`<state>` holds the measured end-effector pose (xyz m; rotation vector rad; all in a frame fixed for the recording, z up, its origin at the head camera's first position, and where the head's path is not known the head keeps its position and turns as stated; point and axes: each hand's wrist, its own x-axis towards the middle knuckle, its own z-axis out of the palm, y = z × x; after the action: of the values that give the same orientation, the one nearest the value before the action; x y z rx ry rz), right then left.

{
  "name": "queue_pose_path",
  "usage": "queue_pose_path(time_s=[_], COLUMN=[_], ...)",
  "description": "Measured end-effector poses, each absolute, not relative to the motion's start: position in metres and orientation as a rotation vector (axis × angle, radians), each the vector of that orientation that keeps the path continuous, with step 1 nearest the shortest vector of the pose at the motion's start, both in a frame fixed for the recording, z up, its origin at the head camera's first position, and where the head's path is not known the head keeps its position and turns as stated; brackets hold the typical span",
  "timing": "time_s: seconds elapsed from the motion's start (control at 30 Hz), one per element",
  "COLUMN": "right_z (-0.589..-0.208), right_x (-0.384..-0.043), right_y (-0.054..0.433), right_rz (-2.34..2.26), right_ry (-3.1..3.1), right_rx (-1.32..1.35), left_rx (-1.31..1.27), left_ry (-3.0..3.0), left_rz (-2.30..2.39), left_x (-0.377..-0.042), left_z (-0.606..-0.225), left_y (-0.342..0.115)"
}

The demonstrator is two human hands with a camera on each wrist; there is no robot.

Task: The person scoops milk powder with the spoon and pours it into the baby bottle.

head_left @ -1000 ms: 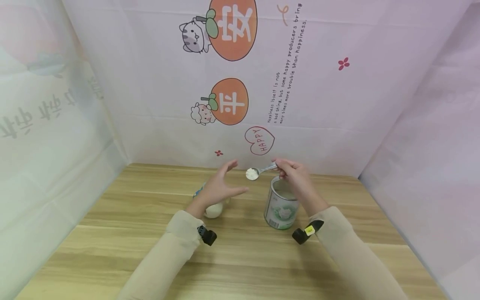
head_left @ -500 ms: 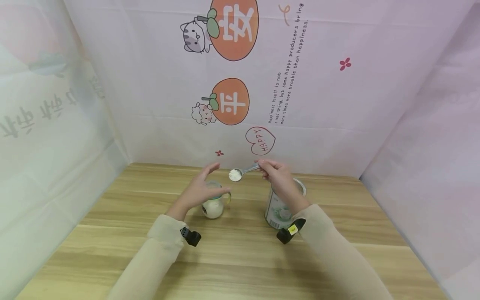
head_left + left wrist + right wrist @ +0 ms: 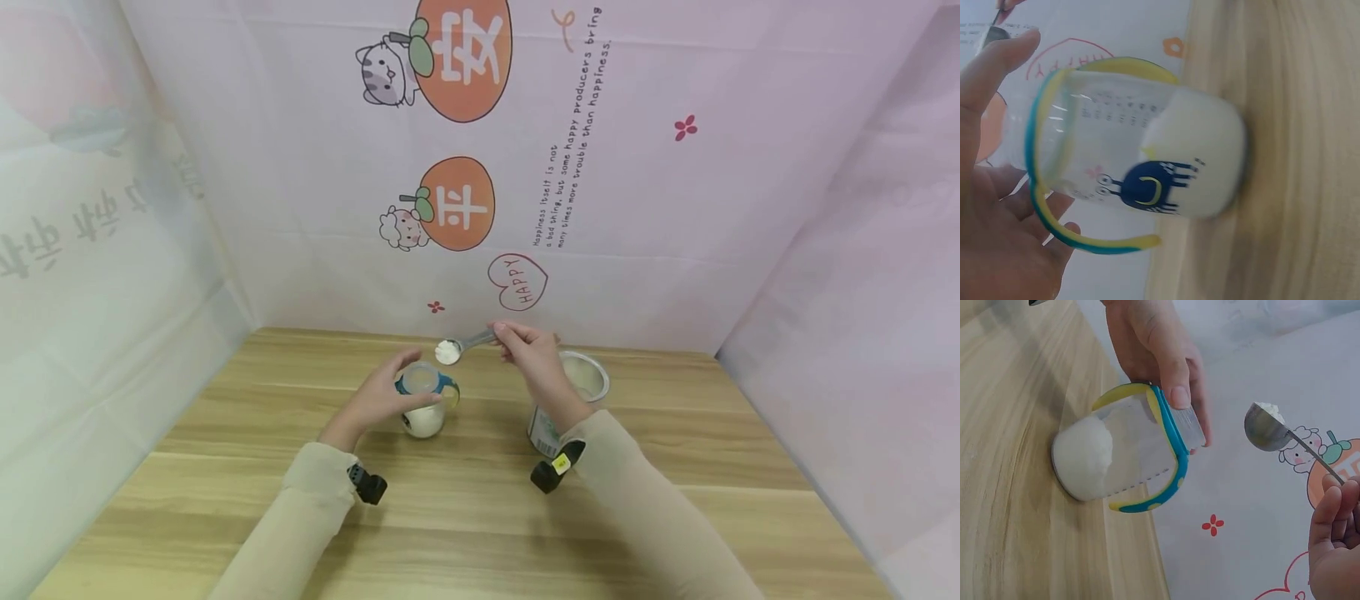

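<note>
My right hand (image 3: 536,362) pinches the handle of a metal measuring spoon (image 3: 1266,431), whose round bowl carries a heap of white powder (image 3: 447,352). The spoon is raised, a little right of and above the mouth of a clear baby bottle (image 3: 1116,137). That bottle stands upright and uncapped on the table, partly filled with white powder, with blue-and-yellow handles and a dark blue cartoon animal on its side. My left hand (image 3: 367,404) reaches around the bottle's neck with thumb and fingers spread apart. In the right wrist view the left thumb overlaps the neck.
An open tin (image 3: 542,429) with a silver rim stands right of the bottle, partly hidden behind my right hand and wrist. The wooden table (image 3: 465,517) meets a printed cloth wall (image 3: 630,275) at the back, with cloth on both sides.
The right hand has carried the powder-filled spoon leftward from above the tin toward the bottle. My left hand has moved left and down to the bottle's neck, which now shows between its fingers.
</note>
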<state>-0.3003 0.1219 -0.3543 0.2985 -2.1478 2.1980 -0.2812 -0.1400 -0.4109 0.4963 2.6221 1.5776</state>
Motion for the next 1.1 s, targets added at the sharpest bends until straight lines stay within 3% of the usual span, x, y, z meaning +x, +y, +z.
queue_pose_path(time_s=[0.67, 1.1], right_z=[-0.384, -0.392], right_x=[-0.297, -0.291], right_y=[0.09, 0.083], right_rz=[2.042, 1.837], right_ry=[-2.142, -2.142], right_rx=[0.284, 0.457], left_rx=[0.408, 0.392], left_ry=[2.566, 2.549], left_rz=[1.617, 1.611], left_x=[-0.287, -0.288], left_z=[-0.431, -0.429], left_y=[-0.145, -0.146])
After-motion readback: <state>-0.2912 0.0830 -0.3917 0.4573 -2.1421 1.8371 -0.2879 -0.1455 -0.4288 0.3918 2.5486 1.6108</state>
